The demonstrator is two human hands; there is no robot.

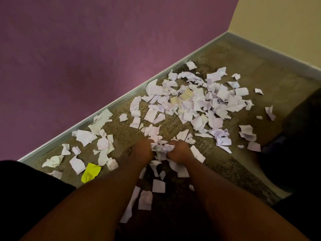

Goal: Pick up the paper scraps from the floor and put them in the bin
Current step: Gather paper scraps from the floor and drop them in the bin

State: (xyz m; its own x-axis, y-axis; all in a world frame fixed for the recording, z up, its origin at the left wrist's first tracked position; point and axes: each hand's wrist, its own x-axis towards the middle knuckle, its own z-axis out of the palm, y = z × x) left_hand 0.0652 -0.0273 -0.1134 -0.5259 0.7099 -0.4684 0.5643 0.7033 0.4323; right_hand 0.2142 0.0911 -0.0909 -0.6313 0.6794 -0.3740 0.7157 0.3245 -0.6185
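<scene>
hands meet low over the carpet [225, 54], the left hand [141, 151] and right hand [178, 151] pressed toward each other with a crumpled wad of paper [160, 149] squeezed between them. fingers of both are curled tight into the wad, so each hand is closed on paper rather than spread. working from both sides this way seems meant to gather many loose pieces into one load instead of lifting them singly. most of the paper scraps [199, 101] lie scattered on the floor, thickest beyond the hands and thinner along the skirting board [121, 96] under the purple wall [86, 49]; one yellow scrap [90, 172] lies near the left forearm, and more white pieces sit between the arms. no bin shows anywhere in view, so nothing can be said of what it holds. judging by the spread, the job is barely begun.
</scene>
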